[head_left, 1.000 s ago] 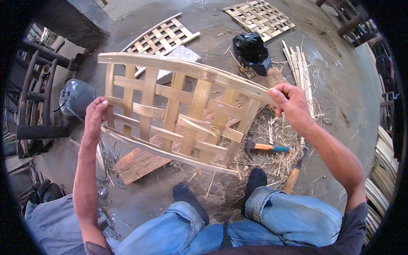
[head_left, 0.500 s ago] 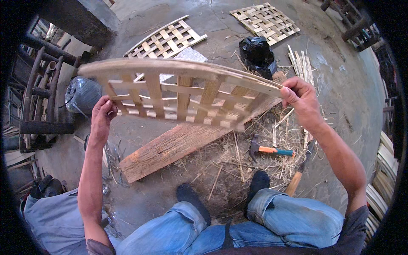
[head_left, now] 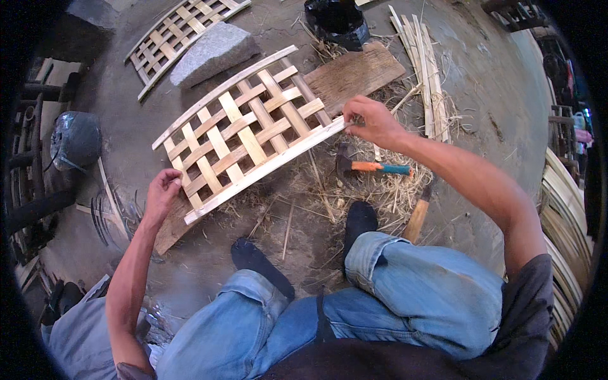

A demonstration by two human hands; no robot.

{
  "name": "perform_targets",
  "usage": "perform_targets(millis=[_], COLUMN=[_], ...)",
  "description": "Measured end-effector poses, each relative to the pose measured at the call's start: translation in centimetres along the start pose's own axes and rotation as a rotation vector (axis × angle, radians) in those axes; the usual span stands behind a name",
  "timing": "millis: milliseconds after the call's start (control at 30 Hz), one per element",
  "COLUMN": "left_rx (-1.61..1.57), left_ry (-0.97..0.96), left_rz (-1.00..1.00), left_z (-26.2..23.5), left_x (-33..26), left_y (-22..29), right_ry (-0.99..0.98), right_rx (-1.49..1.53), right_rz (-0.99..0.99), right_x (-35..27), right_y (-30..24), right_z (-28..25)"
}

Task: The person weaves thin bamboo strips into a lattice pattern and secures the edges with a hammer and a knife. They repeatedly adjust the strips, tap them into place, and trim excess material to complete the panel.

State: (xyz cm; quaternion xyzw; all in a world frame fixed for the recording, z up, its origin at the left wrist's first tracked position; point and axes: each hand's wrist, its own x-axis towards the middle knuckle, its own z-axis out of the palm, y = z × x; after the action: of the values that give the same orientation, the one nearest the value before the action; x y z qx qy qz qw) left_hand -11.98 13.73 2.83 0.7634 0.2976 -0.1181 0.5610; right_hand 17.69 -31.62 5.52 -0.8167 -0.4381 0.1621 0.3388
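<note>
Both my hands hold a woven lattice panel point(head_left: 243, 128) of pale bamboo or wood slats, with a long rail along its far and near sides. My left hand point(head_left: 163, 193) pinches its left edge between thumb and fingers. At the right end of the near rail, my right hand point(head_left: 375, 124) grips the corner. The panel lies slanted over a rough wooden plank point(head_left: 358, 71), which shows beyond its right side and below its left end. Close to the right hand, a hammer point(head_left: 381, 168) with an orange and teal handle rests on the shavings.
A similar lattice panel point(head_left: 147, 87) lies at the far left beside a grey stone block point(head_left: 212, 54). Long pale strips point(head_left: 427, 82) lie at right, near a black bag point(head_left: 335, 24). A wooden-handled tool point(head_left: 416, 221) lies by my right foot. Wood shavings point(head_left: 392, 196) cover the floor nearby.
The panel has come down from a raised, steeply tilted position to a flatter one over the plank. Both hands went with it, the right moving leftward. The view has shifted too.
</note>
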Motion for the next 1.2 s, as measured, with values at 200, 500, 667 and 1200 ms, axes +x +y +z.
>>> perform_targets(millis=[200, 500, 667, 1200], left_rx=[0.231, 0.384, 0.475, 0.577], left_ry=[0.115, 0.010, -0.210, -0.198], left_rz=[0.142, 0.435, 0.581, 0.676], left_z=[-2.5, 2.2, 7.2, 7.2], left_x=[0.1, 3.9, 4.3, 5.8], left_y=[1.6, 10.4, 16.1, 13.2], right_ry=[-0.210, -0.491, -0.514, 0.261], right_rx=[-0.213, -0.345, -0.328, -0.037], right_rz=[0.202, 0.178, 0.194, 1.269], right_x=[-7.0, -9.0, -9.3, -30.9], right_y=[1.8, 1.8, 1.7, 1.7], right_z=[-0.2, 2.1, 1.2, 4.7])
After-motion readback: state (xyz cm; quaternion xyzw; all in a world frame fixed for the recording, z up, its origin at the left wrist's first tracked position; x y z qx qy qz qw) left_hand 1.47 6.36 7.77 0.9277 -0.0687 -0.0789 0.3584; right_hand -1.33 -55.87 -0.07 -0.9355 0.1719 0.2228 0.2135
